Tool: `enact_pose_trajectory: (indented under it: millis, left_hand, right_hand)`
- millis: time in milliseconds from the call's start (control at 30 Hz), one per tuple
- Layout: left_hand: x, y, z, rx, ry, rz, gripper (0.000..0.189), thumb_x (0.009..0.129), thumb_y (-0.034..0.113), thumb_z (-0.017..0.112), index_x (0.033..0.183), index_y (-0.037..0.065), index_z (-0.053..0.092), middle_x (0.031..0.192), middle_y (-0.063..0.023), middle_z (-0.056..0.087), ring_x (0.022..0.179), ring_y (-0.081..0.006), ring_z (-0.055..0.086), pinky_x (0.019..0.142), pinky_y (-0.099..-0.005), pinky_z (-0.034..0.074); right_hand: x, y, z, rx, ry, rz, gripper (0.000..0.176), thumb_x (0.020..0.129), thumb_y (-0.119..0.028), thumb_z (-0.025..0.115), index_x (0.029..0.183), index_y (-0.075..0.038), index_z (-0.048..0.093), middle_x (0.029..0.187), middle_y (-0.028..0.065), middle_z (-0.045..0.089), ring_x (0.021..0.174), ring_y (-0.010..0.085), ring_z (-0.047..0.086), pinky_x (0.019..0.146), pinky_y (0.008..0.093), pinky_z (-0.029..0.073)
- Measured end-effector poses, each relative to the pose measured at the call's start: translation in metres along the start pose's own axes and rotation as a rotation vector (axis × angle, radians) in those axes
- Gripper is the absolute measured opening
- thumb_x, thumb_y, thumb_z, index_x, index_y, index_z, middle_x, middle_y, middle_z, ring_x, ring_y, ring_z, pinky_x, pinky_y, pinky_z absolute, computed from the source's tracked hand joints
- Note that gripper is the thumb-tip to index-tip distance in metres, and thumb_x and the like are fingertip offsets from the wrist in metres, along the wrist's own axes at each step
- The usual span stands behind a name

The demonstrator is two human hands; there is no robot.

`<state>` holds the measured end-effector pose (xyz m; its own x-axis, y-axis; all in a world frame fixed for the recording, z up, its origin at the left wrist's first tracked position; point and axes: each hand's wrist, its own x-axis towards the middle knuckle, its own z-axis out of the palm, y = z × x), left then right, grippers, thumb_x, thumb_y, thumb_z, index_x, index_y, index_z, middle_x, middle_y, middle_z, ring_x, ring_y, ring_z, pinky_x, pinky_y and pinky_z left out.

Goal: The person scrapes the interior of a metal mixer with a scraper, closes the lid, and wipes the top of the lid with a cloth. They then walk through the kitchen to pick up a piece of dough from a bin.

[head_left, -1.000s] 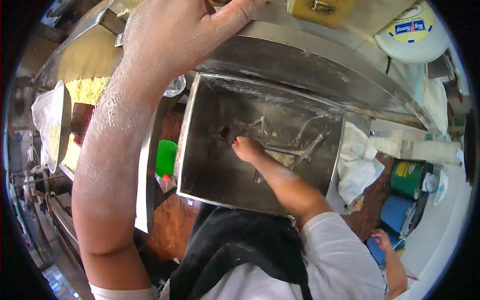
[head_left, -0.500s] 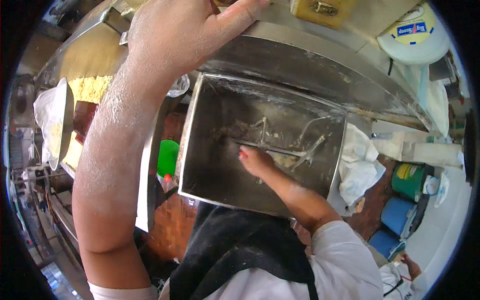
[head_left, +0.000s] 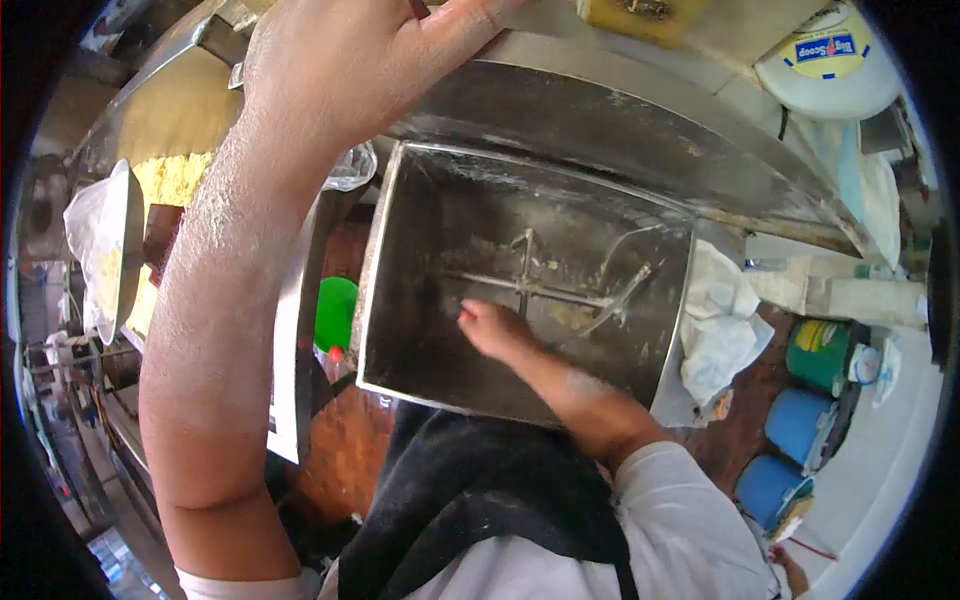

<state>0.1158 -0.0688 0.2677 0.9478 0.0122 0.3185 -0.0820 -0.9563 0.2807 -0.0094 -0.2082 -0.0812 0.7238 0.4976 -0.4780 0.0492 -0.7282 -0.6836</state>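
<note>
My right hand (head_left: 495, 330) reaches down into a deep steel tub (head_left: 375, 300), its fingers curled. Something small and red shows at the fingertips; I cannot make out what it is. Beside that hand, a metal bar frame (head_left: 570, 294) crosses the inside of the tub, with pale residue around it. My left hand (head_left: 350, 50) is raised at the top, above a floury steel panel (head_left: 600, 120) behind the tub. Its thumb stretches to the right, while the other fingers are cut off or hidden, so its grip cannot be seen. Pale powder coats the left forearm.
On the left, yellow crumbly food (head_left: 175, 180) lies by a bowl with plastic (head_left: 125, 255). A green container (head_left: 336, 312) stands left of the tub, a white cloth (head_left: 715, 320) right of it. Blue buckets (head_left: 800, 425) and a white tub (head_left: 830, 75) are farther right. Another person shows at lower right.
My right hand has moved a little left and toward me inside the tub, uncovering more of the bar frame. The left hand has shifted slightly up and left in view.
</note>
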Motion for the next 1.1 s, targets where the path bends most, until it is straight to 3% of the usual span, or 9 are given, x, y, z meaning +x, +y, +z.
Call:
enact_pose_trajectory:
  millis: [367, 500, 533, 567, 700, 867, 900, 967, 1100]
  left_hand:
    - [-0.009, 0.006, -0.007, -0.033, 0.009, 0.052, 0.059, 0.083, 0.057, 0.05, 0.086, 0.001, 0.069, 0.066, -0.0162, 0.064, 0.064, -0.0314, 0.065, 0.063, -0.0404, 0.051]
    - [-0.006, 0.005, -0.004, 0.095, 0.06, 0.047, 0.06, 0.083, 0.057, 0.05, 0.086, 0.0, 0.069, 0.067, -0.0167, 0.065, 0.066, -0.0314, 0.066, 0.065, -0.0408, 0.052]
    - [-0.001, 0.0, -0.003, 0.074, -0.032, -0.031, 0.06, 0.083, 0.057, 0.05, 0.086, 0.0, 0.068, 0.068, -0.017, 0.065, 0.067, -0.0317, 0.066, 0.066, -0.041, 0.052]
    - [0.0, -0.001, -0.002, 0.077, -0.028, -0.033, 0.06, 0.083, 0.057, 0.05, 0.086, 0.0, 0.068, 0.068, -0.017, 0.065, 0.067, -0.0317, 0.066, 0.066, -0.041, 0.052]
    - [0.0, -0.005, 0.001, 0.076, 0.011, 0.013, 0.06, 0.082, 0.056, 0.051, 0.086, -0.002, 0.068, 0.07, -0.0189, 0.065, 0.068, -0.033, 0.066, 0.066, -0.0417, 0.051]
    - [0.0, 0.001, -0.006, -0.007, -0.026, -0.006, 0.057, 0.081, 0.052, 0.054, 0.084, -0.003, 0.066, 0.067, -0.0214, 0.063, 0.067, -0.0342, 0.065, 0.062, -0.0407, 0.05]
    - [-0.001, 0.004, -0.007, -0.001, -0.028, -0.003, 0.057, 0.081, 0.052, 0.054, 0.084, -0.003, 0.066, 0.067, -0.0214, 0.063, 0.067, -0.0342, 0.065, 0.062, -0.0407, 0.05]
    - [-0.005, 0.011, -0.008, 0.049, 0.016, 0.012, 0.057, 0.08, 0.052, 0.055, 0.085, -0.004, 0.067, 0.064, -0.0212, 0.062, 0.064, -0.0349, 0.065, 0.061, -0.0411, 0.05]
    - [-0.008, 0.019, -0.005, 0.138, 0.138, 0.061, 0.058, 0.08, 0.053, 0.055, 0.084, -0.003, 0.066, 0.062, -0.021, 0.061, 0.062, -0.035, 0.064, 0.059, -0.0413, 0.05]
  right_hand:
    - [-0.003, 0.05, -0.012, -0.132, -0.064, 0.339, 0.044, 0.089, -0.029, 0.038, 0.125, -0.004, 0.044, 0.108, 0.0229, 0.06, 0.1, 0.038, 0.059, 0.083, 0.0482, 0.046]
    - [0.038, 0.075, -0.027, 0.251, -0.4, 0.202, 0.036, 0.084, -0.035, 0.047, 0.093, -0.004, 0.063, 0.086, 0.0207, 0.065, 0.079, 0.0355, 0.063, 0.073, 0.0424, 0.048]
    - [0.04, 0.072, -0.051, 0.086, -0.195, 0.101, 0.033, 0.081, -0.035, 0.053, 0.082, -0.005, 0.064, 0.069, 0.0152, 0.063, 0.062, 0.0281, 0.06, 0.061, 0.0387, 0.048]
    - [0.056, 0.083, -0.077, 0.01, -0.404, 0.193, 0.035, 0.079, -0.036, 0.061, 0.104, -0.011, 0.063, 0.079, 0.0045, 0.061, 0.061, 0.0148, 0.056, 0.051, 0.034, 0.045]
    - [0.072, 0.084, -0.121, -0.066, -0.475, 0.437, 0.028, 0.08, -0.037, 0.06, 0.089, -0.012, 0.064, 0.059, 0.0016, 0.055, 0.047, 0.013, 0.046, 0.043, 0.0293, 0.037]
    - [0.117, 0.096, -0.018, 0.006, -0.187, 0.234, 0.024, 0.081, -0.03, 0.056, 0.08, -0.006, 0.063, 0.06, 0.0087, 0.058, 0.044, 0.0183, 0.05, 0.045, 0.036, 0.042]
    - [0.108, 0.081, -0.017, -0.172, -0.213, -0.115, 0.023, 0.082, -0.028, 0.055, 0.079, -0.006, 0.062, 0.06, 0.0098, 0.058, 0.045, 0.019, 0.052, 0.045, 0.0364, 0.043]
    - [0.09, 0.044, -0.019, 0.5, -0.216, 0.455, 0.023, 0.083, -0.027, 0.053, 0.078, -0.006, 0.061, 0.059, 0.0085, 0.056, 0.043, 0.0189, 0.05, 0.042, 0.0369, 0.041]
    - [0.136, 0.07, 0.035, 0.215, -0.235, 0.297, 0.025, 0.085, -0.029, 0.053, 0.077, -0.007, 0.06, 0.058, 0.0055, 0.054, 0.04, 0.0172, 0.044, 0.038, 0.0359, 0.036]
